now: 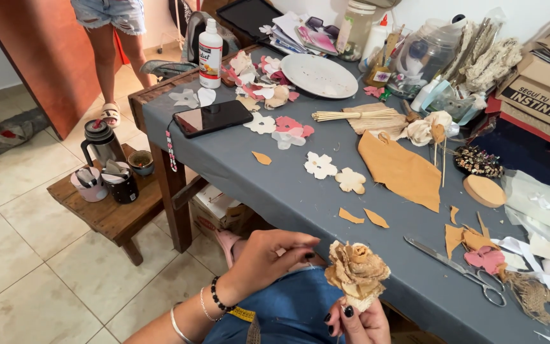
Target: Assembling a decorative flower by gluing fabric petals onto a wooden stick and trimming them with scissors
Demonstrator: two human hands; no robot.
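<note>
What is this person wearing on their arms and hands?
No sleeves: both forearms are bare. The left hand has a black beaded bracelet at the wrist, a thin pale bracelet beside it, and a silvery bangle further up. The right hand has fingers with dark painted nails.

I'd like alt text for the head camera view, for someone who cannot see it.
A person's right hand holds a tan fabric rose by its base while the left hand pinches beside its petals. Behind it, on a grey table, lie scissors, cut-out fabric flowers, tan fabric scraps and a black phone.
</note>
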